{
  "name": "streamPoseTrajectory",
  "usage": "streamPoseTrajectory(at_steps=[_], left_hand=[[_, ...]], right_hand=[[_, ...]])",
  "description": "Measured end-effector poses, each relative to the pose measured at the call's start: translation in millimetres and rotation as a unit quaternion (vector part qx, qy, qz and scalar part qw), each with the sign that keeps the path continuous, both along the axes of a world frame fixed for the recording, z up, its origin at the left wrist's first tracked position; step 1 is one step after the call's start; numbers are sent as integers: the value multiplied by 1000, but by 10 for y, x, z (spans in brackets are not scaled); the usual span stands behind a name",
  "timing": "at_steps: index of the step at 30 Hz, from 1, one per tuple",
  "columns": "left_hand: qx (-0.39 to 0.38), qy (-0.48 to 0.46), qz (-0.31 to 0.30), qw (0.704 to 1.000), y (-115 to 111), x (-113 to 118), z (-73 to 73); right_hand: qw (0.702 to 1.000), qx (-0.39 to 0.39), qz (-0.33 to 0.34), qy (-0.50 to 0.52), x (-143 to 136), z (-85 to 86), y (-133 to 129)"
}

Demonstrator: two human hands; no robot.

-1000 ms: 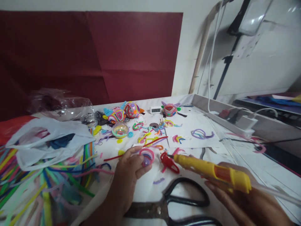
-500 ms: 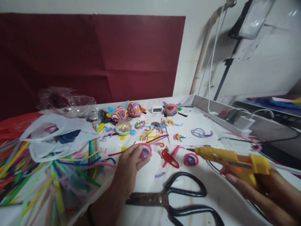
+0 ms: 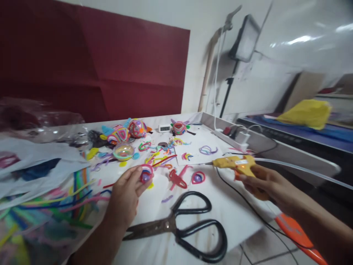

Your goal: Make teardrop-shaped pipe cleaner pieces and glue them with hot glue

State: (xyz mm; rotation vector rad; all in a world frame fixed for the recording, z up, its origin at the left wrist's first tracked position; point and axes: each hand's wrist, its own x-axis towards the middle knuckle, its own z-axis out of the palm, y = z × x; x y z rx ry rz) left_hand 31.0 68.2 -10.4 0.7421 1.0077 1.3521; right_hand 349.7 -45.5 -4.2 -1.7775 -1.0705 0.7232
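Between the fingertips of my left hand (image 3: 128, 193) is a small pink and purple coil (image 3: 146, 173). My right hand (image 3: 266, 182) grips a yellow glue gun (image 3: 234, 162) by its handle, nozzle pointing left, near the table surface. A similar coil (image 3: 198, 178) lies on white paper, right of a red looped pipe cleaner (image 3: 177, 179). Large black-handled scissors (image 3: 168, 223) rest open in front, their blades toward my left forearm.
Loose pipe cleaners (image 3: 55, 206) and a white plastic bag (image 3: 33, 169) fill the left. Behind are colourful decorated balls (image 3: 138, 129), a clear bowl (image 3: 123, 151) and a small digital clock (image 3: 164, 128). A power strip (image 3: 233, 140) and cables lie at the right.
The view has swung to the right, so the table items appear further left. The glue gun is now seen whole, with its cord and glue stick. Both hands keep their holds.
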Motion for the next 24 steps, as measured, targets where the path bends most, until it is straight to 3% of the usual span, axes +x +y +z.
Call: streamPoseTrajectory(at_steps=[8,14,24], left_hand=[[-25,25,7,999,42,2,12],[-24,87,-22,996,5,-7,15],[23,137,-46,989,-4,-31,-32]], right_hand=[[999,-30,21,40,213,82,242],[995,-84,57,16,232,3,453],[989,-132,25,-68,191,-118,670]])
